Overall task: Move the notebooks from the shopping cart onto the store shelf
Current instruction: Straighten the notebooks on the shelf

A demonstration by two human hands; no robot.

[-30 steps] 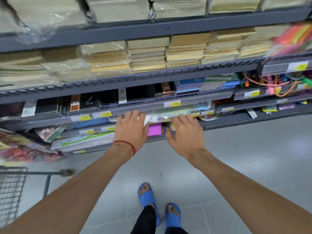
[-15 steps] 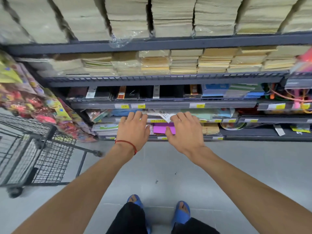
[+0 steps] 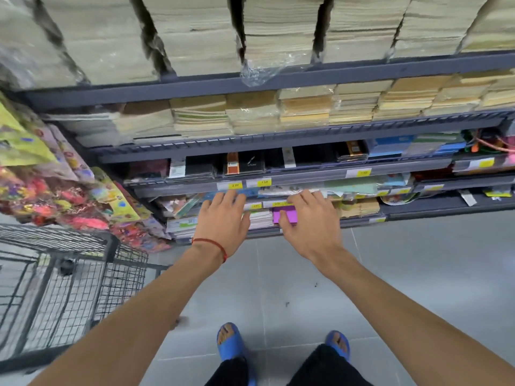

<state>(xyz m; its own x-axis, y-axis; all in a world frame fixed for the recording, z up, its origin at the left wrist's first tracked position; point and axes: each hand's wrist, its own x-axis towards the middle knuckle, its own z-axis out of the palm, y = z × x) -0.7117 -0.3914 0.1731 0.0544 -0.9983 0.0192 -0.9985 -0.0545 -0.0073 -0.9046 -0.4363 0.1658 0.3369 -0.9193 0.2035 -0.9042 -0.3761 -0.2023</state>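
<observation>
Shelf (image 3: 432,207) holds notebooks (image 3: 260,218) half-hidden under left hand (image 3: 223,220) and right hand (image 3: 309,222), fingers extended.

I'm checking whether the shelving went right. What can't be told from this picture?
Head view:
- Notebooks on the low shelf: mostly covered by the left hand, so contact is unclear.
- Purple pad: partly hidden by the right hand.
- Shopping cart: cut off by the left edge, so what remains inside cannot be told.
- Price tags: print mostly too small.
- Top paper stacks: blurred.
</observation>
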